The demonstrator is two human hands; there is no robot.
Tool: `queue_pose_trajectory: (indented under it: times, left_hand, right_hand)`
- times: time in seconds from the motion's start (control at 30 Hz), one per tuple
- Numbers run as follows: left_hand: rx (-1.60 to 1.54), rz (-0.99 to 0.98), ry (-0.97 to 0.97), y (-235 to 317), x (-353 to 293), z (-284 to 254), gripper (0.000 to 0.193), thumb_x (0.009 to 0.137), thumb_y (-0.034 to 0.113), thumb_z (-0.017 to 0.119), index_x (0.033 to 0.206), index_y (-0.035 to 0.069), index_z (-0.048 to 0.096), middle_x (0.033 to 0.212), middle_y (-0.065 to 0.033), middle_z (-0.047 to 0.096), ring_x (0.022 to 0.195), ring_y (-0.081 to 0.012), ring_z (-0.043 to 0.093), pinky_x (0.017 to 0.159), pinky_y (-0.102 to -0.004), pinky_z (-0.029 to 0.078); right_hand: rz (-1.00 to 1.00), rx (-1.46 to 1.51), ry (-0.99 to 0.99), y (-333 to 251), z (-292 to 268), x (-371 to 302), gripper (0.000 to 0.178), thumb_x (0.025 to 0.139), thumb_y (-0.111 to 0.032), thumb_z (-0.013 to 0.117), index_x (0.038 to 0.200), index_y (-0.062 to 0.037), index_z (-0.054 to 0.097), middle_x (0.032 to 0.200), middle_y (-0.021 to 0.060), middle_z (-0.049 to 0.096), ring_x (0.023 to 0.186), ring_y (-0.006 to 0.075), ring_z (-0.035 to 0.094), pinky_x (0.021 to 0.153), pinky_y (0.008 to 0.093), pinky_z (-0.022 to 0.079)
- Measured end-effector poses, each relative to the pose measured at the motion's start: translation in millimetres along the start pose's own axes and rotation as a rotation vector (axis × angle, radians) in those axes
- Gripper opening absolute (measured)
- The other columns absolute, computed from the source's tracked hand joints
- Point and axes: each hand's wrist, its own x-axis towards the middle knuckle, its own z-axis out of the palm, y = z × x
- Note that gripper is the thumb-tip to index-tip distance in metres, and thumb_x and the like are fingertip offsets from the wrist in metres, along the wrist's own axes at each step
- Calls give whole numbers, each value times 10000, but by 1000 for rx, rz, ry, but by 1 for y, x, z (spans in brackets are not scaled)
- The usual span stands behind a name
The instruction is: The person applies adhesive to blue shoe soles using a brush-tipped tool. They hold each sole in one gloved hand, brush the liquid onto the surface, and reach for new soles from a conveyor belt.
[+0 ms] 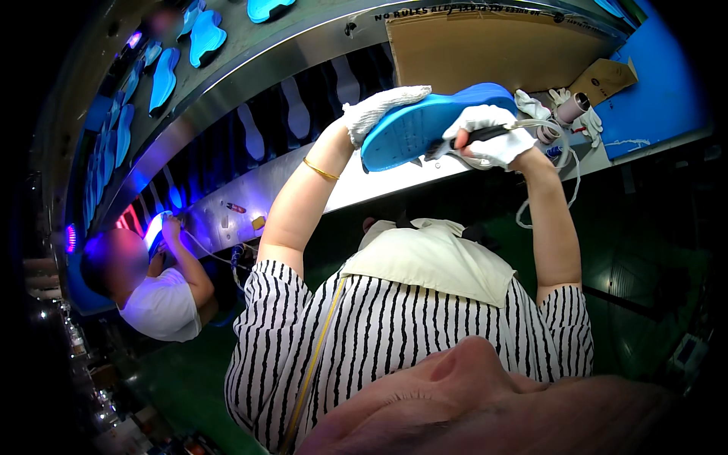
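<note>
Over the bench, gloved hands clasp a sole (left) and tool (right).

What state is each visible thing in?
Blue sole: held raised, tilted
Left hand: gloved, gripping the sole's edge
Black-handled brush: gripped, tip near the sole
Right hand: gloved, closed around the brush
White hose: looped, hanging down
Spare white gloves: lying unworn
Other blue soles: lying spread out

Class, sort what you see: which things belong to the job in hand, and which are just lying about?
In use:
blue shoe sole, held in the left grip
black-handled tool, held in the right grip

Apparently just lying about:
spare white gloves
brown cardboard piece
yellow block
</note>
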Motion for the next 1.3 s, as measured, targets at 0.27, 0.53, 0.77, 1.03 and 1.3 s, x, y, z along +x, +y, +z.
queue_pose_trajectory:
  times: [0.27,0.53,0.77,1.03,1.3]
  left_hand:
    - [-635,175,-135,-22,8,-3,661,967,520,475,1372,-2,472,1254,-253,590,1018,-348,662,882,-435,564]
    - [-911,332,-302,-44,11,19,774,954,602,368,1454,11,363,1364,-272,498,1160,-410,579,1000,-511,478]
    - [-881,383,-126,-55,14,29,777,925,579,402,1430,-11,379,1341,-255,522,1138,-388,589,1014,-487,467]
    - [-894,352,7,-61,9,28,729,913,581,451,1389,30,446,1302,-203,565,1096,-344,616,961,-455,512]
    - [-1003,332,-47,-64,18,28,740,922,574,479,1379,-6,435,1286,-205,566,1098,-348,616,980,-462,506]
  right_hand:
    - [-42,437,216,-10,18,-15,79,777,-43,738,835,-40,685,842,51,674,754,113,615,673,250,487]
    - [24,645,103,-23,60,-10,55,817,-42,716,831,-6,677,753,52,665,687,101,619,637,242,500]
    - [-349,183,611,-20,72,6,90,775,-9,716,836,-35,656,791,80,638,730,202,628,669,309,496]
    - [-232,462,513,-18,41,19,78,856,20,665,933,14,654,815,83,672,713,103,638,668,246,521]
    - [-318,344,561,-12,48,32,22,835,-3,680,853,-15,682,725,67,651,664,130,664,601,253,521]
